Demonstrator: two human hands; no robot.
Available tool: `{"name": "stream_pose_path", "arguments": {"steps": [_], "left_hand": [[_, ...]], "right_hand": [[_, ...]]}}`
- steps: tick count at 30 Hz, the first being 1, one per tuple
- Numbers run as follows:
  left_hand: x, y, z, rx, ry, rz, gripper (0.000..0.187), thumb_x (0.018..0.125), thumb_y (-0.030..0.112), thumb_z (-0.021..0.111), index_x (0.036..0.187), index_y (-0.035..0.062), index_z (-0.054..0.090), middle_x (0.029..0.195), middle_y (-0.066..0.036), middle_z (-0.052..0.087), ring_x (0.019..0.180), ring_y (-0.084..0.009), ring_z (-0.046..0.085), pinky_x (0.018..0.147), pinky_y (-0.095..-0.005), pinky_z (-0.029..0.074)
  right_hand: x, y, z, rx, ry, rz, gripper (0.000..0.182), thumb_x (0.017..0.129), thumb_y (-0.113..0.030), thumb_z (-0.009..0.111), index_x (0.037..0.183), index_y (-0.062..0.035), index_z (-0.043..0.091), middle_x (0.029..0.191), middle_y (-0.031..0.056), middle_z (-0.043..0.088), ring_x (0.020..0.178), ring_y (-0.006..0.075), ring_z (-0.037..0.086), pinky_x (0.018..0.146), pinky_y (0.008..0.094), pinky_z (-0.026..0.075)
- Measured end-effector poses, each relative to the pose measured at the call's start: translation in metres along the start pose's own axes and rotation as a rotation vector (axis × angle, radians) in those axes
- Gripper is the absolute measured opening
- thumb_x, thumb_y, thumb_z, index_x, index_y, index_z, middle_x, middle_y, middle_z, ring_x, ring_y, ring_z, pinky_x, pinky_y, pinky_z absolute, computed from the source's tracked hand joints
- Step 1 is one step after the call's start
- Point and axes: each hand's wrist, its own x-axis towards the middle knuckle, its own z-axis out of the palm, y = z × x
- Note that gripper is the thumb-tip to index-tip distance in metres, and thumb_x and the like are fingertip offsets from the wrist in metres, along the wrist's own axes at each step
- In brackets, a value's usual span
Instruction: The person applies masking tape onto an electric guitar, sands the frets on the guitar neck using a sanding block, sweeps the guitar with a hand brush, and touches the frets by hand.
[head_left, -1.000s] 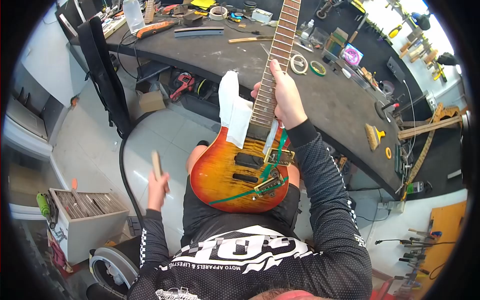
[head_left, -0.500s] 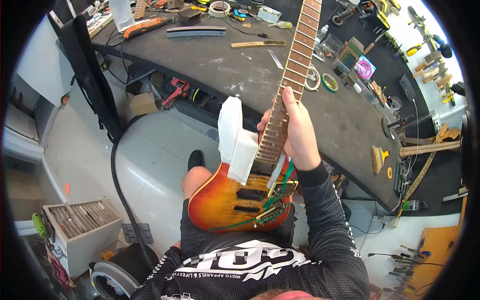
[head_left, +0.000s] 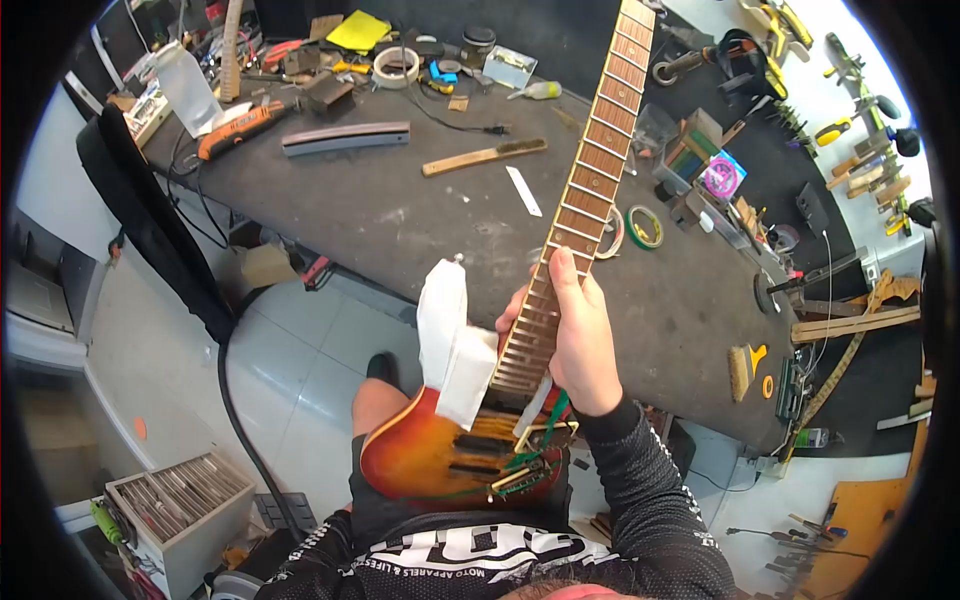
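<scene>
An electric guitar with a sunburst body [head_left: 400,452] lies across my lap, its fretted neck [head_left: 600,135] pointing up and over the workbench. My right hand [head_left: 585,345] is closed round the neck near the body, thumb along the fretboard edge and fingertips showing on the far side. White paper or cloth [head_left: 442,320] covers the upper body beside the neck. Green tape or string [head_left: 556,412] lies by the bridge hardware [head_left: 520,478]. Of my left arm only the dark sleeve [head_left: 325,550] shows at the lower left; I cannot see that hand.
On the dark workbench [head_left: 680,330] are a wooden-handled brush [head_left: 485,156], a white strip [head_left: 523,191], a grey sanding beam [head_left: 346,138], an orange rotary tool [head_left: 240,128] and tape rolls [head_left: 645,227]. A wide brush [head_left: 743,372] lies right. A black hose [head_left: 240,400] hangs left.
My view has tilted up, showing more of the bench. The guitar and my right hand appear lower and slightly left in view, with the hand still round the neck.
</scene>
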Motion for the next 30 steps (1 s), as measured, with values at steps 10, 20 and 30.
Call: {"name": "stream_pose_path", "arguments": {"steps": [10,20,30], "left_hand": [[0.057,0.078,-0.028,-0.045,0.042,0.211,0.02,0.104,0.011,0.07,0.119,0.004,0.059,0.109,-0.013,0.07,0.093,-0.0261,0.073,0.072,-0.0459,0.061],[-0.005,-0.078,-0.166,-0.206,0.056,0.232,0.023,0.104,0.011,0.072,0.121,0.0045,0.058,0.112,-0.013,0.07,0.092,-0.0267,0.073,0.07,-0.046,0.061],[-0.05,0.061,-0.171,-0.297,0.17,0.405,0.032,0.108,0.011,0.068,0.132,0.0046,0.049,0.127,-0.021,0.07,0.1,-0.0335,0.077,0.082,-0.0547,0.07]], "right_hand": [[0.029,0.025,-0.013,-0.008,0.039,-0.136,0.045,0.119,-0.053,0.062,0.12,-0.0077,0.057,0.083,0.0129,0.076,0.07,0.0272,0.079,0.061,0.0417,0.067],[0.007,0.033,-0.004,-0.069,0.058,-0.158,0.047,0.119,-0.052,0.062,0.131,-0.0069,0.058,0.084,0.0131,0.075,0.068,0.0259,0.078,0.06,0.0407,0.065],[0.024,0.049,-0.013,-0.032,0.027,-0.171,0.046,0.118,-0.052,0.063,0.125,-0.0071,0.058,0.084,0.0128,0.077,0.069,0.0262,0.079,0.059,0.04,0.065]]}}
